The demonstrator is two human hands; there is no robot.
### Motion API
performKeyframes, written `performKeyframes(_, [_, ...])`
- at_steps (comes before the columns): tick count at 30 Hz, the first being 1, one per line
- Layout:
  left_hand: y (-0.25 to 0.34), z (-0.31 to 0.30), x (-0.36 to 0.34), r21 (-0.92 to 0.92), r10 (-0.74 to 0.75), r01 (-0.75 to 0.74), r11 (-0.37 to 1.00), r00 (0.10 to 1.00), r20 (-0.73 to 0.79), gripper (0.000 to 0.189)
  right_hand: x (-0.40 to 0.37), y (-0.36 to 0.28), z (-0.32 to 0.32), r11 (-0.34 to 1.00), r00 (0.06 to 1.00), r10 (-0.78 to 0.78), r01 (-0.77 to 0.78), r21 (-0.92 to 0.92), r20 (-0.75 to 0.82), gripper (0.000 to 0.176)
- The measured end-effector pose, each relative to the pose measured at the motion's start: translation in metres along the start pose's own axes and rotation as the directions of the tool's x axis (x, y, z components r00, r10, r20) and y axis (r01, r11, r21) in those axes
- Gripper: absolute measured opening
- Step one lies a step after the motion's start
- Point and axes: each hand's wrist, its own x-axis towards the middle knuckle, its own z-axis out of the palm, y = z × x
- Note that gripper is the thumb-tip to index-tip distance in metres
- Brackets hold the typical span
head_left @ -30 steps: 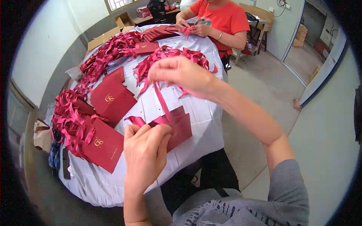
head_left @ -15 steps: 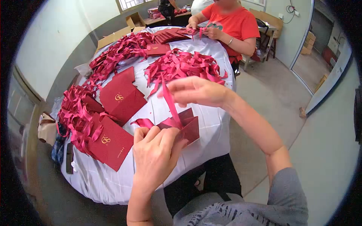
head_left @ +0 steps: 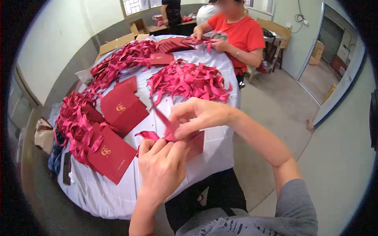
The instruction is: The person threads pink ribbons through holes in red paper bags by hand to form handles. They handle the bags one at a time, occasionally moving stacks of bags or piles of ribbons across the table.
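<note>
Closest in, the left hand [head_left: 163,167] was curled tight on a red card [head_left: 197,143] at the near edge of the table [head_left: 118,196]. Its fingers pressed down on the card and on the knot part of a ribbon [head_left: 161,118]. The right hand [head_left: 197,116] was just above it, almost touching. It pinched the ribbon between thumb and fingers. The ribbon ran up and to the left from the pinch, and a small loop stuck out on the left side.

The ribbon looked smooth and slippery, so it could have slid out of the pinch if the pull was too hard. Then the knot would have come loose. The card hung partly over the table edge. If the left hand let go, it could have tipped and dropped to the floor. A hard tug could have bent the card too.

A little farther off lay two red envelopes [head_left: 112,151] with gold marks. Beside them was a long heap of tied ribbons [head_left: 75,122]. An elbow swing could have knocked these off.

In the middle sat a pile of loose ribbons [head_left: 189,80]. They were all tangled, so grabbing one could have dragged others along.

At the far side, a person in an orange shirt [head_left: 236,33] worked with both hands on a stack of cards [head_left: 173,43].
</note>
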Motion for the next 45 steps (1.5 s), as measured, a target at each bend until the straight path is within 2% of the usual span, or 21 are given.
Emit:
performKeyframes(2, [0.000,0.002,0.000,-0.011,0.021,-0.021,1.000,0.999,-0.028,0.010,-0.003,-0.010,0.007,0.984,0.995,0.061,-0.046,0.170,-0.083,0.022])
performKeyframes(4, [0.000,0.002,0.000,0.003,0.035,-0.035,0.999,0.999,-0.038,0.011,-0.005,-0.009,0.012,0.989,0.987,0.023,0.001,0.150,-0.159,0.019])
performKeyframes(7, [0.000,0.001,0.000,-0.012,0.035,-0.035,0.999,0.999,-0.035,0.012,-0.005,-0.007,0.020,0.988,0.947,-0.139,0.152,0.024,-0.289,0.011])
performKeyframes(8, [0.000,0.000,0.000,-0.015,0.038,-0.038,0.999,0.999,-0.037,0.012,-0.005,-0.008,0.023,0.988,0.947,-0.138,0.150,0.021,-0.291,0.011])
performKeyframes(11, [0.001,0.000,-0.001,-0.045,0.022,-0.023,0.999,0.999,-0.029,0.012,-0.004,-0.012,0.035,0.982,0.854,-0.185,0.141,-0.126,-0.486,0.011])
performKeyframes(15, [0.000,-0.002,-0.001,-0.038,0.027,-0.027,0.999,1.000,-0.003,0.012,0.002,-0.013,0.042,0.971,0.794,-0.211,0.104,-0.213,-0.571,0.012])
performKeyframes(17, [0.001,-0.002,-0.002,-0.026,0.036,-0.036,0.999,0.999,0.003,0.012,0.005,-0.011,0.041,0.979,0.848,-0.169,0.086,-0.183,-0.503,0.013])
performKeyframes(18, [0.000,0.000,-0.002,-0.024,0.053,-0.054,0.998,0.998,-0.020,0.013,0.004,-0.013,0.036,0.962,0.910,-0.182,0.086,-0.260,-0.372,0.013])
performKeyframes(20, [0.001,0.001,-0.003,0.010,0.072,-0.071,0.997,0.997,-0.037,0.017,0.004,-0.009,0.029,0.993,0.948,-0.068,0.036,-0.109,-0.311,0.013])
performKeyframes(24, [0.000,0.002,-0.006,0.018,0.054,-0.053,0.998,0.997,-0.062,0.019,-0.010,-0.026,0.011,0.971,0.972,0.165,-0.190,-0.147,-0.166,0.018])
performKeyframes(25, [0.000,0.003,-0.006,0.010,0.060,-0.059,0.998,0.995,-0.079,0.019,-0.014,-0.025,0.009,0.970,0.973,0.168,-0.191,-0.149,-0.157,0.018])
performKeyframes(27, [0.000,0.004,-0.006,0.000,0.065,-0.065,0.998,0.993,-0.095,0.019,-0.019,-0.025,0.008,0.956,0.996,0.079,-0.084,-0.282,-0.030,0.018])
performKeyframes(30, [0.000,0.004,-0.006,0.019,0.071,-0.069,0.997,0.990,-0.119,0.019,-0.019,-0.026,0.009,0.977,0.995,0.097,-0.101,-0.189,-0.033,0.019])
performKeyframes(31, [0.001,0.002,-0.005,0.005,0.057,-0.057,0.998,0.995,-0.076,0.016,-0.018,-0.026,0.011,0.986,0.995,0.092,-0.097,-0.133,-0.046,0.020])
performKeyframes(32, [0.002,0.000,-0.006,-0.010,0.045,-0.045,0.999,0.998,-0.032,0.013,-0.016,-0.027,0.012,0.987,0.995,0.088,-0.093,-0.133,-0.041,0.020])
performKeyframes(35, [0.001,0.003,-0.006,0.009,0.057,-0.057,0.998,0.997,-0.049,0.013,-0.012,-0.029,0.014,0.977,0.991,0.122,-0.129,-0.168,-0.053,0.027])
performKeyframes(37, [0.003,0.001,-0.006,0.017,0.053,-0.052,0.998,0.997,-0.051,0.013,-0.009,-0.028,0.014,0.987,0.987,0.155,-0.156,-0.044,-0.032,0.023])
performKeyframes(38, [0.003,0.000,-0.006,0.023,0.048,-0.047,0.999,0.998,-0.047,0.013,-0.008,-0.027,0.016,0.987,0.988,0.150,-0.151,-0.048,-0.030,0.023])
performKeyframes(40, [0.001,0.000,-0.006,0.026,0.048,-0.047,0.999,0.998,-0.051,0.013,-0.010,-0.025,0.022,0.966,0.979,0.176,-0.152,0.208,-0.103,0.018])
performKeyframes(44, [0.000,0.001,-0.006,0.005,0.039,-0.039,0.999,0.997,-0.062,0.013,-0.014,-0.033,0.032,0.936,0.961,0.226,-0.168,0.309,-0.162,0.017])
performKeyframes(45, [-0.001,0.000,-0.006,0.005,0.045,-0.045,0.999,0.997,-0.064,0.013,-0.013,-0.029,0.033,0.938,0.973,0.129,-0.057,0.342,-0.192,0.019])
